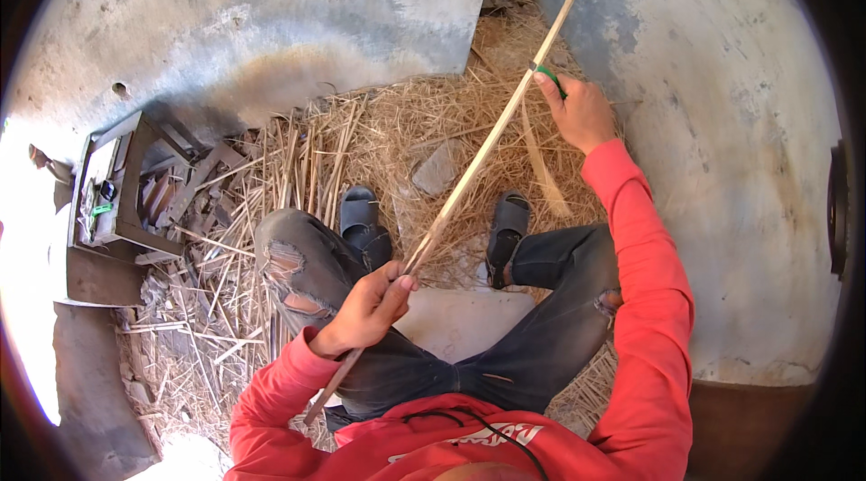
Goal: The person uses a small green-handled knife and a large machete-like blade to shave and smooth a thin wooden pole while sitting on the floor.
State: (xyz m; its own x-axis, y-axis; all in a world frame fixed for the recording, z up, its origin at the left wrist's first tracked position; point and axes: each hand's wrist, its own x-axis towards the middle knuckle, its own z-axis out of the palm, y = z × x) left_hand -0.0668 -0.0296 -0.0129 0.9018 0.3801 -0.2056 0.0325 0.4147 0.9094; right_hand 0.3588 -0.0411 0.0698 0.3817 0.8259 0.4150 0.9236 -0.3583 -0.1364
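A long, pale strip of split wood, likely bamboo (478, 161), runs slantwise across my lap from lower left to upper right. My left hand (365, 308) is closed around its lower part, above my left thigh; the darker tail end sticks out below the wrist. Farther up, my right hand (582, 113) grips a green-handled knife (551, 82). The knife's short dark blade meets the strip, and my thumb lies close to it. Beyond the knife, the strip's tip reaches up past the wall corner. Most of the handle is hidden in my palm.
Shavings (406, 111) and thin sticks (307, 152) cover the floor around my sandalled feet. A flat stone (437, 170) lies among them. At the left stands a wooden stool (135, 183) with small items, one green, on top. Concrete walls (271, 12) enclose the far and right sides.
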